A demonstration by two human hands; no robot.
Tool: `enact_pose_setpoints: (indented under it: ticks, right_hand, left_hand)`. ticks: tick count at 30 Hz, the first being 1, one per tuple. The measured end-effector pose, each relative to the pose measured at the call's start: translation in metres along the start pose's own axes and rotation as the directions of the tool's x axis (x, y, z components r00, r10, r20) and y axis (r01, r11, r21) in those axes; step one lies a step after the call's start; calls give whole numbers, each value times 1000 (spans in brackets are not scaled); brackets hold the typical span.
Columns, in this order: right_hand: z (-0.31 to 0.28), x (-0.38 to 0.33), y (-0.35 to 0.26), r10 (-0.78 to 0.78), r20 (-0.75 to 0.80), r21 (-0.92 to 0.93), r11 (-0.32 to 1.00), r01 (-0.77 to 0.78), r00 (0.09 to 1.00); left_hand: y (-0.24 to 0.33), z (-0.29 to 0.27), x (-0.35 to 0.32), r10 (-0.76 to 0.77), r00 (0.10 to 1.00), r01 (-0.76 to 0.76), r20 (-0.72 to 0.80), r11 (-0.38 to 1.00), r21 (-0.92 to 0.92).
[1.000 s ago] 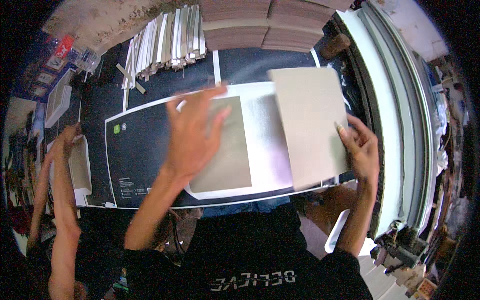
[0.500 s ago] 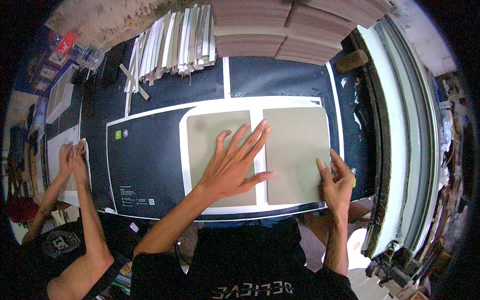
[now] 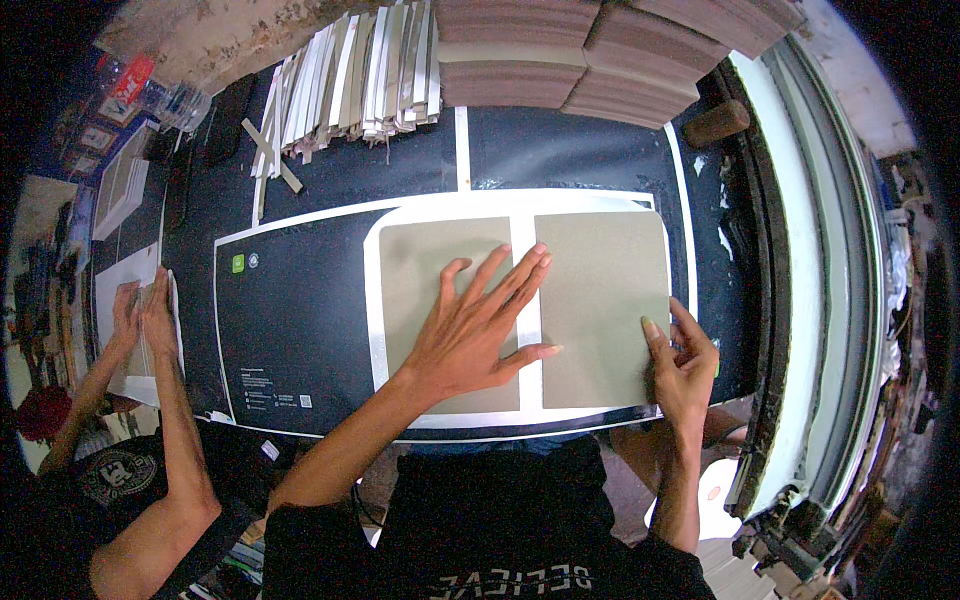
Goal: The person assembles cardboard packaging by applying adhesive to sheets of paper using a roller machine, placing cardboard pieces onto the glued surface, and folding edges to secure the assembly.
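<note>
Right board [image 3: 600,300] now flat, long axis pointing away.

I see a dark worktable [image 3: 560,150] carrying a large dark printed sheet [image 3: 290,330] with two grey boards [image 3: 600,300] on it — behind, white strips [image 3: 350,80] and stacked brown boards [image 3: 560,60].

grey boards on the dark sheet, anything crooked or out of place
Nothing stands out. The two grey boards lie flat and side by side, with an even white gap between them. The left hand presses across that gap; the right hand rests at the right board's edge.
</note>
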State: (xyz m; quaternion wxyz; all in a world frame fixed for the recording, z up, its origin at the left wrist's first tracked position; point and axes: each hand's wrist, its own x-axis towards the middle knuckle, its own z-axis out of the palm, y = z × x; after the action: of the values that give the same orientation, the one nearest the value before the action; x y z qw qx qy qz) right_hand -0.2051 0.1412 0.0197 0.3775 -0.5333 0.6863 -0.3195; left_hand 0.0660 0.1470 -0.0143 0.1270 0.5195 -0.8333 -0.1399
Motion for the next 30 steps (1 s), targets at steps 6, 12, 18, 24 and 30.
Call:
enact_pose_setpoints:
  ticks: [6, 12, 18, 24, 30]
  right_hand:
    - [-5, 0, 2, -55, -1, -47, 997, 55, 998]
    - [-9, 2, -22, -107, 22, -428, 898, 106, 994]
    - [-13, 10, -8, -154, 47, -469, 869, 158, 987]
    - [-11, 10, -13, -121, 58, -498, 857, 134, 991]
    - [-9, 10, -14, -78, 50, -488, 868, 93, 996]
  left_hand:
    - [2, 2, 3, 7, 1000, -6, -25, 1000, 17]
    - [0, 6, 0, -2, 1000, 5, -28, 994, 108]
    - [4, 4, 3, -1, 1000, 4, -29, 992, 124]
    - [3, 7, 2, 2, 997, 3, -74, 997, 77]
    - [2, 6, 2, 7, 999, -2, -38, 992, 122]
